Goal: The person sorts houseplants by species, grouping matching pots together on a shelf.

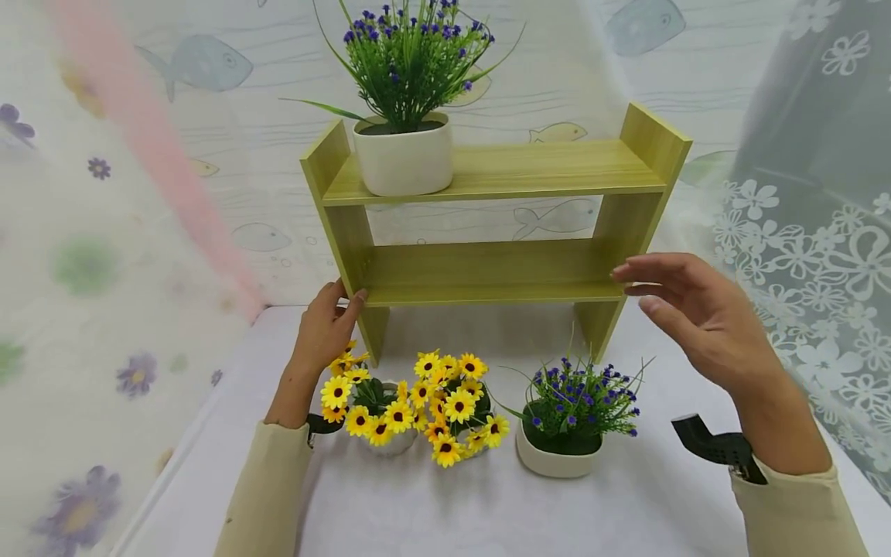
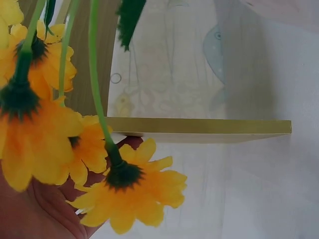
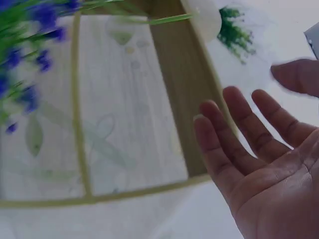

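Observation:
A two-tier wooden shelf stands at the back of the white table. My left hand grips its left side panel near the lower board, thumb at the front edge and fingers on the outer side. In the left wrist view, yellow flowers partly cover that hand. My right hand is raised beside the right side panel, fingers loosely bent and holding nothing; its palm faces the camera in the right wrist view. On the upper board's left end sits a white pot of purple-flowered greenery.
In front of the shelf stand two pots of yellow artificial daisies, side by side. A low white oval pot with purple flowers is to their right. Patterned curtains hang behind and at both sides of the table.

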The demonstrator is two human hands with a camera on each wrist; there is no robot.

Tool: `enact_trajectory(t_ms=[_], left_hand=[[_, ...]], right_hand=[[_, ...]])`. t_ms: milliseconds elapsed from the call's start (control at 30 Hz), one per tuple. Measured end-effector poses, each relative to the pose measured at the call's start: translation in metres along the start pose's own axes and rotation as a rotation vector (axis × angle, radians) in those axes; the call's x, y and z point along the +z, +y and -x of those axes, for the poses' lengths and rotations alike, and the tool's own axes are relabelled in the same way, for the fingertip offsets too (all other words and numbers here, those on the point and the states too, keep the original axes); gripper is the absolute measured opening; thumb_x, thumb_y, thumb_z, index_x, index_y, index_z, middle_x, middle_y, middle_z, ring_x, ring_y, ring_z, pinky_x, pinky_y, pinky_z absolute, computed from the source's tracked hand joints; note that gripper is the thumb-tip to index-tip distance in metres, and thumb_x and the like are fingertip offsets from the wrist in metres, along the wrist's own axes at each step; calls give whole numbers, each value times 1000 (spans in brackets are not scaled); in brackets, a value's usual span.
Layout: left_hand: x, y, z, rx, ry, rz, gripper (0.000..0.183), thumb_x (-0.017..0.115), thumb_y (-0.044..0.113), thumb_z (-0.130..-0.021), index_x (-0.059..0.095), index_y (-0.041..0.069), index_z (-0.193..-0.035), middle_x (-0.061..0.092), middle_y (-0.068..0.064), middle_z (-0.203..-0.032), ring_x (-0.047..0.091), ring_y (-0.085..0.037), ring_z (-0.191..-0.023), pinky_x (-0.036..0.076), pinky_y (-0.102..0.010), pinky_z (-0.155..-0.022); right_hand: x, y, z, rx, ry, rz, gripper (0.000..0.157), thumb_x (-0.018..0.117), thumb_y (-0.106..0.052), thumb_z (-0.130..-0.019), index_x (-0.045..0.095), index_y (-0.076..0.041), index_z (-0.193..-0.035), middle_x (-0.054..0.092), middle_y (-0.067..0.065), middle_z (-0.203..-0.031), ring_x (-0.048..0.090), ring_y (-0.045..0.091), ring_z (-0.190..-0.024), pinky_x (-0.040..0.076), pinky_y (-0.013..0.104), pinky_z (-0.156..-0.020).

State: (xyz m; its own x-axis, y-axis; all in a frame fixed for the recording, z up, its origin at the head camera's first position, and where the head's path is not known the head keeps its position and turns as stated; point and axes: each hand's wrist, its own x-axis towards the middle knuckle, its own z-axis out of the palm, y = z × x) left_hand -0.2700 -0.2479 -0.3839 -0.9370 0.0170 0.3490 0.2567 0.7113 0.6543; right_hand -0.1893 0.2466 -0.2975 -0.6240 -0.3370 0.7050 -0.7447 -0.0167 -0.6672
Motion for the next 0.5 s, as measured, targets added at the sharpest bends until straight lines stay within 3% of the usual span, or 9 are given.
enact_trajectory(t_ms=[133,233,333,500], left_hand=[[0,-2,1,7,0,2,64,45,51,-112,44,10,-162,58,-18,-143,69,-41,-116,59,-59,-96],[-2,-2,1,5,3,5,64,46,50,-112,45,10,-161,58,-19,-142,69,-41,-115,60,-59,-95],[-2,-2,1,-2,0,10,64,46,51,-112,45,11,-162,58,-18,-143,69,-41,-116,60,-59,-95],[0,-2,-1,7,-18,28,62,47,50,-112,45,12,-162,58,-17,-141,69,-39,-115,59,-58,-98]], right_hand=[[-8,13,26,83,102,28,34,45,22,-99,53,22,-132,68,23,-125,68,23,-117,53,24,-101],[-16,27,37,137,112,41,32,45,19,-101,52,21,-132,68,22,-123,69,21,-116,54,23,-100],[-25,46,46,180,27,38,32,45,21,-101,51,20,-133,67,19,-124,69,17,-117,55,20,-99],[-37,82,66,313,-260,6,43,43,24,-99,52,15,-139,63,17,-138,65,18,-125,53,20,-102]])
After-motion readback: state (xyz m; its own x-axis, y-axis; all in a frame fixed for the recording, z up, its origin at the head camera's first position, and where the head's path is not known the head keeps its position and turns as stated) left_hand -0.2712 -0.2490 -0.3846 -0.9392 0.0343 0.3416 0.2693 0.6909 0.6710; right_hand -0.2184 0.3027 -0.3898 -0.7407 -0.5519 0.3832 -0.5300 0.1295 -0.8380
